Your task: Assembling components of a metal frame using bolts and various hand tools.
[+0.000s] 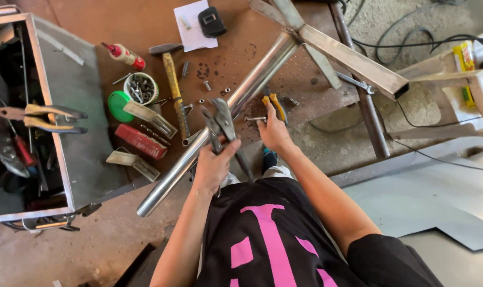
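Locking pliers held at a steel tube on the rusty desk

The locking pliers point(220, 125) are gripped by the left hand point(212, 167), fingers clamped on the handles; rigid, heavy, best held low. The right hand point(273, 130) is closed around yellow-handled pliers point(275, 105). The smooth steel tube point(220, 125) is judged slippery. Open room lies rightward; clutter crowds the left edge.

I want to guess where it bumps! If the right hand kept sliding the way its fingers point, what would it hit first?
Probably the yellow-handled pliers, which the right hand already touches or nearly touches at its fingers. Beyond them lies the steel tube crossing the brown table. Depth is hard to judge from above.
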